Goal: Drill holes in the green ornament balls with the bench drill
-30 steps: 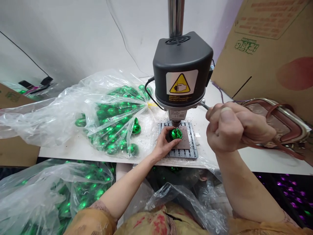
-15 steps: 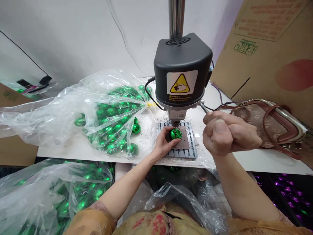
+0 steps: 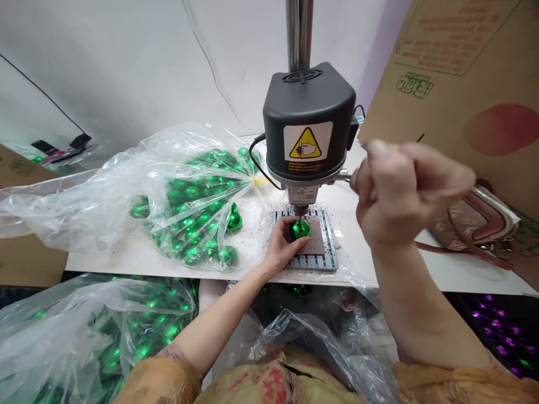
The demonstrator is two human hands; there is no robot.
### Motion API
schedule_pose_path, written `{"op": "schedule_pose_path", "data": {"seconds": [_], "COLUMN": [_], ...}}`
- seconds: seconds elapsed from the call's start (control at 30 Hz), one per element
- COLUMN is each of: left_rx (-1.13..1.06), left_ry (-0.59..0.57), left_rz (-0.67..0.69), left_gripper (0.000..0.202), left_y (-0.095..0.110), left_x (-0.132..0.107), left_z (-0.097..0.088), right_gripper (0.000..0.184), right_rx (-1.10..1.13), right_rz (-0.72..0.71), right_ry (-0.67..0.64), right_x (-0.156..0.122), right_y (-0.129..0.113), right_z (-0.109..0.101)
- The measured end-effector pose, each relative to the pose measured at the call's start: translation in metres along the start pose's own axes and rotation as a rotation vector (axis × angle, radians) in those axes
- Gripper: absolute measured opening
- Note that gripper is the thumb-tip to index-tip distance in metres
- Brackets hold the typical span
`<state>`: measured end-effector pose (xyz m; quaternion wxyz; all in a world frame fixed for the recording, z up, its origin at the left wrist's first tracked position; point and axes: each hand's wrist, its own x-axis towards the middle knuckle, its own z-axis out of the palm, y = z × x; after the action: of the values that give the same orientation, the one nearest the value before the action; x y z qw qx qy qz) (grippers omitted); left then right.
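My left hand pinches a shiny green mirror ball between thumb and fingers, on a brown pad over the slotted metal base. Directly above it is the chuck of a black drill press, with its bit at the top of the ball; whether the tip is inside I cannot tell. To the right of the drill head, my right hand is closed in a fist around the metal feed lever, most of which the fingers hide.
Left of the drill lies a clear plastic bag of green balls, several loose balls beside it. A brown handbag and a cardboard box stand at right. Below the table edge are another bag and purple balls.
My right hand has risen and come nearer the camera with the lever in its grip. My left hand stays in place on the ball, and the bit now shows longer above it.
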<state>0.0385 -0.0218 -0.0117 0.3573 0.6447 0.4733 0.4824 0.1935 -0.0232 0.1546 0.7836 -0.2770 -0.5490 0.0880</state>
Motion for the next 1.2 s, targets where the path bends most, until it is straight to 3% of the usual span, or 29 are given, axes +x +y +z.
{"op": "schedule_pose_path", "data": {"seconds": [0.07, 0.13, 0.2, 0.3, 0.37, 0.4, 0.5, 0.6, 0.67, 0.77, 0.87, 0.93, 1.03, 1.2], "left_rx": [0.175, 0.330, 0.446, 0.678, 0.771, 0.770, 0.761, 0.934, 0.978, 0.972, 0.873, 0.656, 0.267, 0.004], "left_ry": [0.110, 0.120, -0.020, -0.340, -0.416, -0.389, -0.135, 0.070, 0.110, 0.080, -0.025, -0.125, -0.246, -0.271], "left_rz": [0.042, 0.151, 0.363, 0.723, 0.832, 0.833, 0.631, 0.211, 0.063, 0.033, 0.099, 0.119, 0.061, -0.033], "left_gripper": [0.045, 0.042, 0.042, 0.048, 0.053, 0.051, 0.021, 0.021, 0.023, 0.020, 0.031, 0.046, 0.046, 0.049], "left_y": [0.007, 0.014, 0.017, 0.017, 0.016, 0.015, 0.011, 0.001, -0.008, -0.016, -0.010, 0.000, 0.011, 0.005], "left_x": [-0.009, -0.027, -0.051, -0.084, -0.091, -0.088, -0.054, -0.004, 0.021, 0.037, 0.032, 0.024, 0.015, 0.019], "left_z": [-0.001, -0.003, -0.006, -0.013, -0.020, -0.025, -0.050, -0.085, -0.108, -0.126, -0.119, -0.104, -0.076, -0.052], "right_gripper": [0.044, 0.044, 0.045, 0.046, 0.044, 0.043, 0.043, 0.042, 0.042, 0.043, 0.044, 0.044, 0.044, 0.046], "right_rx": [0.044, 0.073, 0.093, 0.074, 0.047, 0.037, 0.026, 0.034, 0.027, 0.007, 0.027, 0.046, 0.040, 0.076], "right_rz": [0.062, 0.108, 0.104, 0.105, 0.130, 0.134, 0.112, 0.101, 0.119, 0.137, 0.091, 0.048, 0.027, 0.019], "right_ry": [0.012, 0.020, 0.032, 0.038, 0.025, 0.022, 0.030, 0.051, 0.043, 0.036, 0.054, 0.066, 0.078, 0.078], "right_x": [0.017, 0.027, 0.030, 0.027, 0.025, 0.025, 0.024, 0.024, 0.024, 0.023, 0.023, 0.023, 0.023, 0.023], "right_y": [-0.007, -0.007, -0.005, -0.004, -0.005, -0.006, -0.007, -0.007, -0.007, -0.008, -0.007, -0.005, -0.002, -0.001], "right_z": [0.010, 0.016, 0.018, 0.017, 0.015, 0.015, 0.014, 0.015, 0.015, 0.015, 0.016, 0.016, 0.016, 0.017]}}
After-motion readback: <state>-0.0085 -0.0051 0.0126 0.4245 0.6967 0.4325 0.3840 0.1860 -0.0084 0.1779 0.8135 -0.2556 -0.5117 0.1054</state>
